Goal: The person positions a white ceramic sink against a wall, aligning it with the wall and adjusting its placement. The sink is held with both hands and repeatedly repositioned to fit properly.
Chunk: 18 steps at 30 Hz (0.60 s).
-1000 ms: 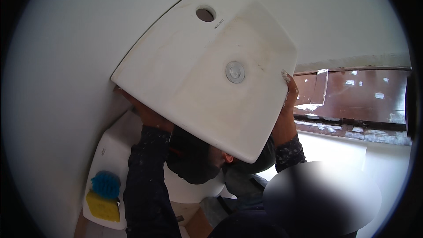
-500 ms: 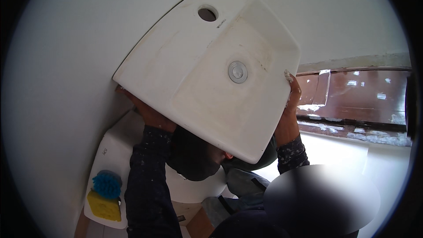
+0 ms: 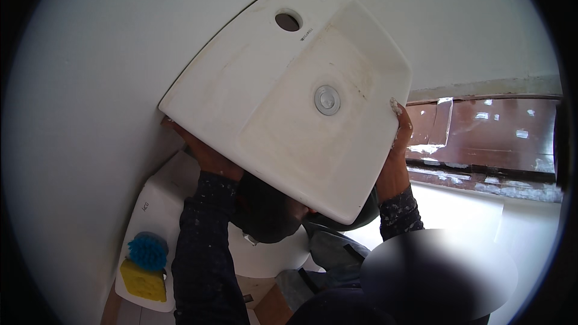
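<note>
A white washbasin (image 3: 271,126) with a round tap hole and a metal drain (image 3: 327,100) fills the middle, its back edge along the wall. My left hand (image 3: 208,155) holds it from below at the left edge, with most of the fingers hidden under it. On the right side, my right hand (image 3: 402,135) grips the rim, its paint-flecked thumb on top and the other fingers out of sight. Directly under the front edge is another person's dark-haired head (image 3: 265,213), partly covered by the washbasin.
At the lower left, a white toilet tank (image 3: 159,201) carries a blue bristle brush (image 3: 147,251) and a yellow sponge (image 3: 143,280). A white toilet lid (image 3: 271,256) lies below the person's head. A brown, paint-smeared frame (image 3: 481,132) runs along the right wall.
The washbasin has shifted very slightly to the right and down in the picture, with both my hands still on it. The other person's head has moved a little beneath it.
</note>
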{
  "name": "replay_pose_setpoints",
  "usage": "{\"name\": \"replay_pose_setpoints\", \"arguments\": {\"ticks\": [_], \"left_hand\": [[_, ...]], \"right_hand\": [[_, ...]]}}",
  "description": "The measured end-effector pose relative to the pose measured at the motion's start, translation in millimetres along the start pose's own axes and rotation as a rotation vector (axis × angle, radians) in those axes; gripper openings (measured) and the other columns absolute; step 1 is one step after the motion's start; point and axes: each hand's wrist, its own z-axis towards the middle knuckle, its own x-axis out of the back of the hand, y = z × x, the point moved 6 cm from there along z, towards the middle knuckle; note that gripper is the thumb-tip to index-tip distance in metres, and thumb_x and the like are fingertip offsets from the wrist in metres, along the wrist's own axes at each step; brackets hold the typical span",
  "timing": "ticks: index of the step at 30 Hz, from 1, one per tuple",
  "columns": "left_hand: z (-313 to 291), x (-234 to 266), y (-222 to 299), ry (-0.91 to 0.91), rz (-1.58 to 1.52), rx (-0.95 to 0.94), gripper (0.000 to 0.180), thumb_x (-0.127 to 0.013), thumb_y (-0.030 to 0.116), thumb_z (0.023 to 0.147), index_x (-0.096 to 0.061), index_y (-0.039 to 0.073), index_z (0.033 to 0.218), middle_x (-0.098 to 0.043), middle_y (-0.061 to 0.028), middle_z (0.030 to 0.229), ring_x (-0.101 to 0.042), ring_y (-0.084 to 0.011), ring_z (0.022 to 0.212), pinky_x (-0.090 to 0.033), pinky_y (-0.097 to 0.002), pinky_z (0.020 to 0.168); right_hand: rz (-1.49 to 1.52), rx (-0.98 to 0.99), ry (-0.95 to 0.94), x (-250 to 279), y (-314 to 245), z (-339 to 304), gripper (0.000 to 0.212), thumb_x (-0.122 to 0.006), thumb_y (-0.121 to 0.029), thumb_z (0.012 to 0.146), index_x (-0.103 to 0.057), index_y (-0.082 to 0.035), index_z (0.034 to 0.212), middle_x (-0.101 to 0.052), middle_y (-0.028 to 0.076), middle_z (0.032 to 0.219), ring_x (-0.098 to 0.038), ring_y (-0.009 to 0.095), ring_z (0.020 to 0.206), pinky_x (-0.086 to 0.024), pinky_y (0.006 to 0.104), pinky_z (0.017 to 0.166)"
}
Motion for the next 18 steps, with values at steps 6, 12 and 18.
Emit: {"name": "replay_pose_setpoints", "arguments": {"ticks": [6,12,18], "left_hand": [[-3,-4,1,-0.018,-0.028,-0.003,0.099,-0.020,0.088,0.077,-0.018,0.021,0.150,-0.020,-0.0094,0.153,-0.026,-0.0312,0.139,-0.029,-0.0486,0.111],[-1,3,-2,-0.042,-0.063,-0.016,0.095,-0.020,0.085,0.080,-0.017,0.020,0.150,-0.019,-0.0082,0.155,-0.024,-0.0301,0.140,-0.027,-0.0475,0.113],[3,19,-3,-0.113,-0.018,-0.103,0.083,-0.023,0.071,0.090,-0.022,0.013,0.149,-0.028,-0.0130,0.151,-0.030,-0.0324,0.137,-0.030,-0.0489,0.111]], "right_hand": [[0.004,-0.029,-0.016,-1,1,0,0.055,-0.051,-0.038,0.084,-0.052,0.002,0.121,-0.059,0.015,0.111,-0.058,0.024,0.099,-0.049,0.0336,0.084],[-0.051,-0.008,-0.058,-18,-8,-19,0.053,-0.048,-0.036,0.088,-0.049,0.001,0.125,-0.056,0.017,0.117,-0.056,0.025,0.105,-0.047,0.0349,0.088],[0.178,-0.076,0.081,-22,-8,-25,0.047,-0.048,-0.033,0.087,-0.051,-0.001,0.122,-0.060,0.015,0.106,-0.061,0.024,0.093,-0.051,0.0328,0.081]]}}
